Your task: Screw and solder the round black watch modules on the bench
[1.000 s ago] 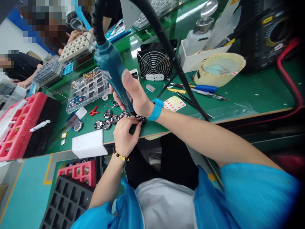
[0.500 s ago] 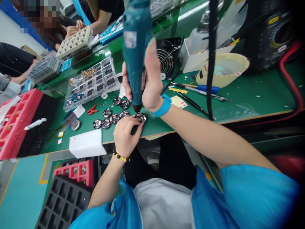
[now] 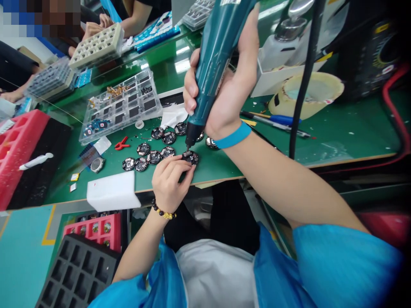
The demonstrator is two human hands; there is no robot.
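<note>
At the front edge of the green worktop [image 3: 224, 173], the left grip [image 3: 168, 182] is pressed together on a black disc [image 3: 190, 157], with the thumb and fingertips [image 3: 183, 167] pinching its rim and holding it against the surface. The right grip [image 3: 226, 92] is closed around a teal electric screwdriver [image 3: 208, 72], fingers on one side of the barrel and palm on the other. Its dark bit [image 3: 190, 136] points down at a slight tilt. The tip sits at the disc's upper edge, touching it or just above; the view is too small to tell which, or whether a screw lies beneath it. The disc lies between the two hands, directly under the bit and just beyond the left fingers. Judging from this pose, clean work seems to call for standing the screwdriver more upright, so the bit meets the disc square, then pressing straight down with the disc held flat and the fingers clear of the tip. Other discs [image 3: 154, 157] lie in a loose cluster to the left, with a clear parts tray [image 3: 120, 107], a red clip [image 3: 121, 143] and a white foam block [image 3: 112, 192] nearby
</note>
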